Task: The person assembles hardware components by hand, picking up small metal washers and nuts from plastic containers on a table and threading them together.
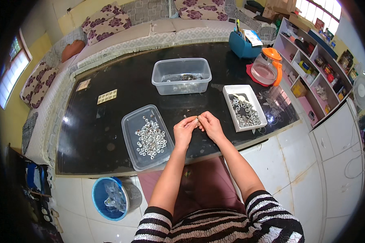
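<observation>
Over the near edge of the black table, my left hand (pixel 184 131) and my right hand (pixel 211 126) meet fingertip to fingertip. Both are pinched round one small, light-coloured piece, too small and covered to name. Left of them lies a shallow clear plastic lid (pixel 130 128) with a spread of small silver ring-shaped metal pieces (pixel 151 138). To the right is a white box (pixel 232 109), heaped with small metal hardware (pixel 246 114) and something pale on top. Behind the hands, a clear plastic tub (pixel 181 88) has small dark pieces at its bottom.
An orange-lidded glass jug (pixel 266 69) stands on a red mat at the far right, beside a teal holder (pixel 243 45). A yellowish card (pixel 107 96) lies on the table (pixel 97 129) at left. A blue bin (pixel 109 198) sits on the floor. Shelves (pixel 312 67) line the right side.
</observation>
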### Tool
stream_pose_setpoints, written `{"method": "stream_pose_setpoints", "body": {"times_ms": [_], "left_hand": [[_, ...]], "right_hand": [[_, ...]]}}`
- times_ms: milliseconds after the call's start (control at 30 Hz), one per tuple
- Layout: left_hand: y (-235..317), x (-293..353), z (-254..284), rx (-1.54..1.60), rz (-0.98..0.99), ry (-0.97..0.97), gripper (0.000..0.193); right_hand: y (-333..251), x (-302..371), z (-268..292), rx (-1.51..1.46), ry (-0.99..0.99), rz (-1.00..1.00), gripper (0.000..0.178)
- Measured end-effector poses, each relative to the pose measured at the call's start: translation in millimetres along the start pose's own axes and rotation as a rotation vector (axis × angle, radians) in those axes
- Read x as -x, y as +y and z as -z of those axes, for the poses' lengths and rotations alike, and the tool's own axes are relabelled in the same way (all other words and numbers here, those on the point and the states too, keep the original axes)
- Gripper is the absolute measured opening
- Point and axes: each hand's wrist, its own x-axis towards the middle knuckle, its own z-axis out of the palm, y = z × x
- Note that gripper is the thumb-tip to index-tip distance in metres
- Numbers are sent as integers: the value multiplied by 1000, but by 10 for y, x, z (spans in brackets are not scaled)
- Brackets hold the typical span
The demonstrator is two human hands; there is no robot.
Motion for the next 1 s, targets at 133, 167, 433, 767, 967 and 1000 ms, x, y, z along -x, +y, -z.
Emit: {"method": "stream_pose_setpoints", "body": {"times_ms": [133,167,433,767,967,1000], "left_hand": [[7,12,7,12,3,-25,16],[17,18,9,-9,10,-32,16],[5,22,13,-55,-11,-34,15],[-21,2,52,-41,-2,-23,14],[-9,15,28,-38,6,-41,15],[-9,16,32,-37,8,-44,15]], "right_hand": [[-65,27,-24,261,19,88,24],[-55,24,-25,283,21,98,27],[-45,12,-8,170,16,36,32],[-44,0,5,249,-54,13,37],[31,-22,-13,158,34,53,34],[17,-16,-7,160,39,52,34]]}}
